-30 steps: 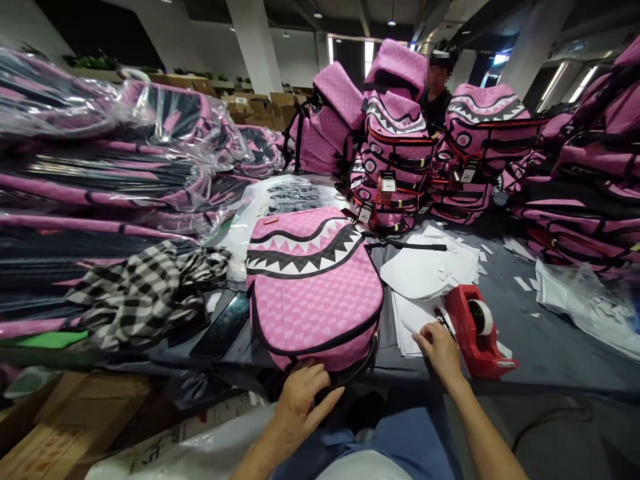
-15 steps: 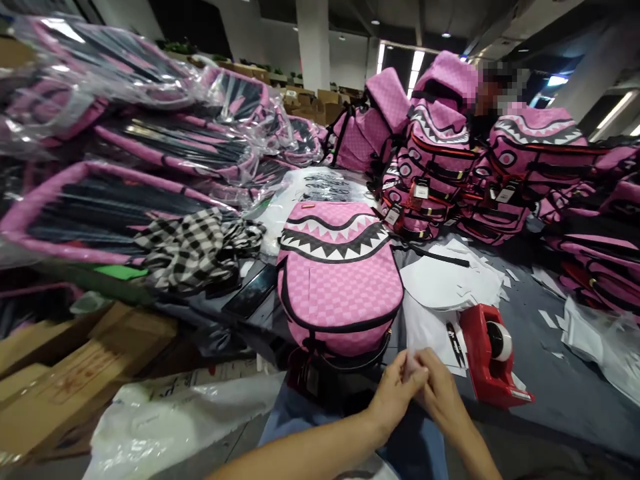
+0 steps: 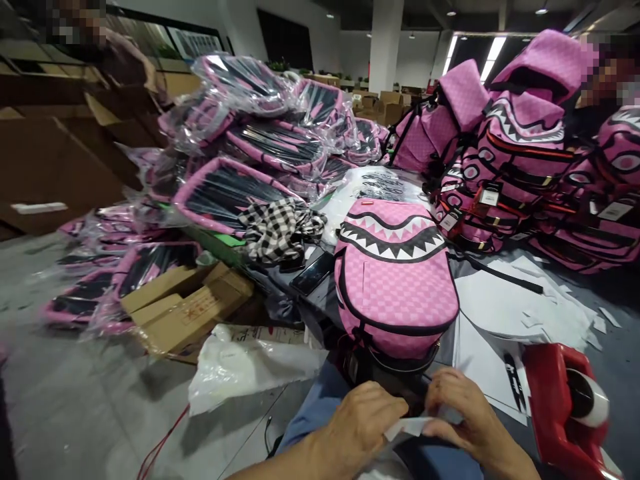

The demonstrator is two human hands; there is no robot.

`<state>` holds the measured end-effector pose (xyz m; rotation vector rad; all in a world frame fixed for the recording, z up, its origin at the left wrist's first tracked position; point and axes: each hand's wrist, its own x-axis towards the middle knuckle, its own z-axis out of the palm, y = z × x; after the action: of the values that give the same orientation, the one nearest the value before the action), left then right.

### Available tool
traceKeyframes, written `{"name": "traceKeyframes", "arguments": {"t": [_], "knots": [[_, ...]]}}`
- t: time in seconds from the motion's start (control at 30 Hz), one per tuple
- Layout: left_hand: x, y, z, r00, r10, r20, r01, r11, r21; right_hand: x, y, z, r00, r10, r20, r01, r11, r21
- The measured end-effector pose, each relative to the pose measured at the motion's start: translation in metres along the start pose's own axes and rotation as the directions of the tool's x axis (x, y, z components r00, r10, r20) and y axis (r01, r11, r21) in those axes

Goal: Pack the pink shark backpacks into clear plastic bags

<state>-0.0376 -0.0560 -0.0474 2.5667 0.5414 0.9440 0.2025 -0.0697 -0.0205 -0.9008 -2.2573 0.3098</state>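
Observation:
Over my lap, my left hand (image 3: 365,417) and my right hand (image 3: 467,413) are both closed on a small whitish strip (image 3: 409,427), pinched between thumbs and fingers. Whether the strip is paper or thin film, I cannot tell. Just beyond my hands, a pink checkered backpack (image 3: 397,287) with a shark-mouth print lies front side up on the table edge; neither hand grips it. To the right stand a red tape dispenser (image 3: 550,407) holding a white roll and a black pair of snips (image 3: 514,380) on white paper sheets (image 3: 500,300).
Plastic-wrapped pink backpacks (image 3: 280,147) are heaped at the left. More unwrapped backpacks (image 3: 520,153) are stacked at the back right. A checkered cloth (image 3: 280,230) and a phone (image 3: 313,273) lie left of the backpack. Cardboard (image 3: 200,307) and a white plastic bag (image 3: 250,363) are lower left.
My view has turned left, so things sit further right. My hands, close together before, have moved lower and slightly apart, and the whitish strip shows between them. The backpack stays in place.

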Motion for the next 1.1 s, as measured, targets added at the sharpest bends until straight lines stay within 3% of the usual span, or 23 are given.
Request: {"name": "traceKeyframes", "arguments": {"t": [0.13,0.23,0.3,0.43,0.5,0.63,0.8,0.93,1.0,1.1], "knots": [[-0.012,-0.011,-0.013,0.963,-0.256,-0.089,0.24,0.957,-0.161,-0.006,0.002,0.022,0.991,0.056,-0.12,-0.068,0.993,-0.099],[-0.009,-0.023,-0.012,0.866,-0.443,-0.232,0.38,0.885,-0.269,-0.003,-0.003,0.027,0.98,0.132,-0.149,-0.149,0.983,-0.107],[-0.004,-0.027,-0.012,0.824,-0.491,-0.282,0.409,0.86,-0.305,0.0,-0.008,0.027,0.974,0.143,-0.176,-0.172,0.972,-0.159],[0.002,-0.023,-0.016,0.857,-0.484,-0.177,0.431,0.861,-0.27,-0.003,-0.011,0.03,0.959,0.134,-0.248,-0.211,0.925,-0.316],[0.001,-0.022,-0.015,0.855,-0.481,-0.193,0.431,0.867,-0.251,-0.01,-0.009,0.036,0.936,0.213,-0.282,-0.286,0.925,-0.251],[-0.001,-0.036,-0.007,0.801,-0.467,-0.375,0.413,0.884,-0.219,-0.016,0.003,0.05,0.918,0.335,-0.211,-0.354,0.933,-0.059],[0.001,-0.076,-0.018,0.747,-0.376,-0.548,0.472,0.881,0.04,-0.005,0.021,0.055,0.93,0.265,-0.255,-0.295,0.952,-0.086],[0.002,-0.07,-0.034,0.664,-0.377,-0.646,0.511,0.859,0.024,0.002,0.024,0.057,0.949,0.202,-0.241,-0.242,0.959,-0.15],[0.003,-0.05,-0.034,0.708,-0.275,-0.651,0.432,0.897,0.091,0.007,0.021,0.058,0.951,0.189,-0.246,-0.241,0.95,-0.201],[0.008,-0.024,-0.02,0.867,-0.061,-0.495,0.171,0.969,0.18,0.02,0.014,0.059,0.959,0.113,-0.26,-0.194,0.931,-0.311]]}}
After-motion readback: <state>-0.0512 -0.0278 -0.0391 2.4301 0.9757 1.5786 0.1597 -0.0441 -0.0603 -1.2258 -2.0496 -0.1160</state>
